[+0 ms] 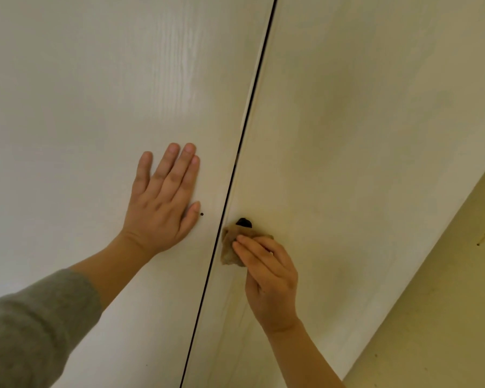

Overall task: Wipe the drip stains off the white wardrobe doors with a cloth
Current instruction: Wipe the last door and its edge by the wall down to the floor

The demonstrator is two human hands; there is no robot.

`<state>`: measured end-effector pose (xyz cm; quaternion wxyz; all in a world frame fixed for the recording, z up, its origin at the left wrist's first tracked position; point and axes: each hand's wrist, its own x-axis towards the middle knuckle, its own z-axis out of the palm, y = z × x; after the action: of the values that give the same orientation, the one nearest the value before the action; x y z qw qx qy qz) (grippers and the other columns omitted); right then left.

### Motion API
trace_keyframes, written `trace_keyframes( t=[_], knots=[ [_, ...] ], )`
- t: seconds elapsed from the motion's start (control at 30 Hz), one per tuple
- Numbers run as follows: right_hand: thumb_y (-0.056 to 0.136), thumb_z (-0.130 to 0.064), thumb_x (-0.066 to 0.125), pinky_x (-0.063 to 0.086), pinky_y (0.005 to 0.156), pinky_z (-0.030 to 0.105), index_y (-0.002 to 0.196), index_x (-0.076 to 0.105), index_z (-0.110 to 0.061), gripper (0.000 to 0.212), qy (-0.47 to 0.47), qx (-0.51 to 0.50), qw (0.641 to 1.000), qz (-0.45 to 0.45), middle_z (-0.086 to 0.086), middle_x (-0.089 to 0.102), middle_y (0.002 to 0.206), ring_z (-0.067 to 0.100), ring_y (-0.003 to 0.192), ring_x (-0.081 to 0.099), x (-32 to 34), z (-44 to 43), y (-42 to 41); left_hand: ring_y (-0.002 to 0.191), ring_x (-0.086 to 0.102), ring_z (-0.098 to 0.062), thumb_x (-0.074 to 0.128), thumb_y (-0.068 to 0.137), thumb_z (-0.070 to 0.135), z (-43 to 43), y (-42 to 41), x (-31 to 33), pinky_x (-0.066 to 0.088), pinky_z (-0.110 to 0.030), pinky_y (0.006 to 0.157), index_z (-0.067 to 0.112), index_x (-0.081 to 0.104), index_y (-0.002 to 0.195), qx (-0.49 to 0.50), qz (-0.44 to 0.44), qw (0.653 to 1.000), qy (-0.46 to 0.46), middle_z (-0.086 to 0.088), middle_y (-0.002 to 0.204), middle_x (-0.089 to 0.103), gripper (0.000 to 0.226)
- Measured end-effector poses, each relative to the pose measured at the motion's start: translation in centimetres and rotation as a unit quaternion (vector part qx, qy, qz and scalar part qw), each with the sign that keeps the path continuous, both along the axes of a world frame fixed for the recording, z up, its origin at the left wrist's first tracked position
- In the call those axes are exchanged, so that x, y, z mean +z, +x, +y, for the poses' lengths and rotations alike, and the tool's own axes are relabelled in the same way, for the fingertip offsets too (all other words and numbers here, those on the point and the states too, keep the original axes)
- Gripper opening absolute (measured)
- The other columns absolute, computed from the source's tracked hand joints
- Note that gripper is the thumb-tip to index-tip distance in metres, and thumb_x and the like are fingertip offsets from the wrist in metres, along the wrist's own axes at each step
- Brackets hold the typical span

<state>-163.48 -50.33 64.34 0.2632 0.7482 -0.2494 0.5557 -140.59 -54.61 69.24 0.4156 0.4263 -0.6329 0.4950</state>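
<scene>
Left hand (163, 203) lies flat on the left wardrobe door (81, 107), centre of frame, fingers straight, holding nothing. Right hand (269, 278) has its fingers curled round a crumpled tan cloth (230, 247), pressing it against the right wardrobe door (361, 121). The cloth sits just beside the dark gap (244, 130) between the doors, touching a small black fitting (244, 222) above it. Grey sleeve (31, 326) at lower left.

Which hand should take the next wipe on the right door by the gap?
Right. The right hand holds the cloth against the right door beside the gap; the left hand lies flat and empty on the left door.
</scene>
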Motion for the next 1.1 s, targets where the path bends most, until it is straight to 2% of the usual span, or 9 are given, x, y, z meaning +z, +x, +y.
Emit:
trace_keyframes(
  t=[0.17, 0.27, 0.33, 0.47, 0.67, 0.77, 0.9, 1.0, 1.1],
  knots=[
    [0.104, -0.011, 0.046, 0.052, 0.094, 0.032, 0.111, 0.074, -0.009, 0.029, -0.001, -0.013, 0.998, 0.055, -0.001, 0.068, 0.12, 0.017, 0.109, 0.061, -0.5, -0.7, 0.4, 0.153, 0.008, -0.03, 0.028, 0.1, 0.035, 0.0, 0.2, 0.2, 0.007, -0.056, 0.122, 0.0, 0.019, 0.155, -0.005, -0.002, 1.0, -0.003, -0.014, 0.163, 0.013, 0.066],
    [0.104, -0.009, 0.042, 0.051, 0.098, 0.032, 0.113, 0.072, -0.007, 0.032, 0.01, -0.025, 0.999, 0.02, 0.001, 0.068, 0.121, 0.017, 0.112, 0.06, -1.1, -1.5, 0.5, 0.153, 0.007, -0.03, 0.027, 0.1, 0.035, -0.1, 0.2, 0.0, 0.007, -0.056, 0.122, 0.0, 0.018, 0.156, -0.008, -0.001, 1.0, -0.003, -0.013, 0.163, 0.012, 0.066],
    [0.102, -0.003, 0.041, 0.05, 0.099, 0.032, 0.113, 0.072, -0.006, 0.033, 0.013, -0.026, 1.0, -0.003, 0.001, 0.068, 0.12, 0.017, 0.113, 0.06, -1.4, -1.6, 0.9, 0.153, 0.006, -0.029, 0.027, 0.1, 0.035, -0.1, 0.1, 0.0, 0.006, -0.055, 0.122, 0.001, 0.018, 0.156, -0.008, 0.001, 1.0, -0.002, -0.013, 0.163, 0.012, 0.067],
    [0.087, 0.01, 0.053, 0.049, 0.099, 0.029, 0.109, 0.074, -0.006, 0.034, 0.024, -0.015, 0.999, -0.044, 0.001, 0.07, 0.115, 0.017, 0.109, 0.061, -2.3, -1.8, 1.2, 0.153, 0.006, -0.029, 0.027, 0.1, 0.036, -0.3, 0.3, -0.1, 0.006, -0.055, 0.122, 0.001, 0.018, 0.156, -0.004, 0.0, 1.0, -0.003, -0.014, 0.163, 0.014, 0.067],
    [0.084, 0.004, 0.051, 0.048, 0.099, 0.023, 0.106, 0.076, -0.011, 0.036, 0.111, -0.022, 0.994, 0.01, -0.013, 0.063, 0.117, 0.013, 0.107, 0.061, -5.5, 0.2, -0.1, 0.153, 0.006, -0.029, 0.026, 0.1, 0.036, -0.2, 0.3, -0.2, 0.006, -0.055, 0.122, 0.001, 0.017, 0.156, -0.001, 0.0, 1.0, 0.004, -0.014, 0.163, 0.014, 0.066],
    [0.082, 0.007, 0.054, 0.053, 0.093, 0.029, 0.107, 0.074, -0.01, 0.037, 0.11, -0.002, 0.994, -0.023, -0.009, 0.066, 0.114, 0.011, 0.105, 0.062, -2.7, 1.6, -0.3, 0.153, 0.007, -0.029, 0.026, 0.1, 0.035, -0.1, 0.2, -0.2, 0.008, -0.056, 0.122, 0.001, 0.019, 0.156, -0.005, 0.004, 1.0, 0.004, -0.016, 0.162, 0.016, 0.066],
    [0.079, 0.016, 0.066, 0.056, 0.086, 0.039, 0.106, 0.071, -0.001, 0.032, 0.006, 0.042, 0.987, -0.152, 0.007, 0.071, 0.106, 0.017, 0.101, 0.066, 5.3, 2.6, -0.7, 0.152, 0.009, -0.03, 0.028, 0.1, 0.035, -0.1, 0.1, -0.1, 0.009, -0.056, 0.122, 0.0, 0.022, 0.155, -0.008, 0.003, 1.0, -0.003, -0.016, 0.162, 0.019, 0.065],
    [0.079, 0.021, 0.061, 0.053, 0.091, 0.038, 0.106, 0.073, -0.002, 0.038, -0.005, 0.024, 0.997, -0.072, 0.004, 0.071, 0.109, 0.025, 0.101, 0.065, 9.6, 0.6, 0.1, 0.152, 0.011, -0.031, 0.028, 0.1, 0.034, 0.0, 0.2, 0.0, 0.008, -0.056, 0.122, -0.001, 0.023, 0.154, -0.009, 0.004, 1.0, 0.001, -0.018, 0.161, 0.021, 0.065],
    [0.086, 0.01, 0.051, 0.048, 0.098, 0.028, 0.109, 0.073, -0.006, 0.037, 0.002, 0.001, 0.999, 0.047, 0.002, 0.071, 0.112, 0.021, 0.106, 0.059, 10.1, -1.7, 0.5, 0.152, 0.012, -0.031, 0.029, 0.099, 0.034, 0.1, 0.2, -0.1, 0.008, -0.056, 0.122, 0.0, 0.022, 0.155, -0.013, 0.005, 1.0, 0.002, -0.018, 0.162, 0.02, 0.066]
  ],
)
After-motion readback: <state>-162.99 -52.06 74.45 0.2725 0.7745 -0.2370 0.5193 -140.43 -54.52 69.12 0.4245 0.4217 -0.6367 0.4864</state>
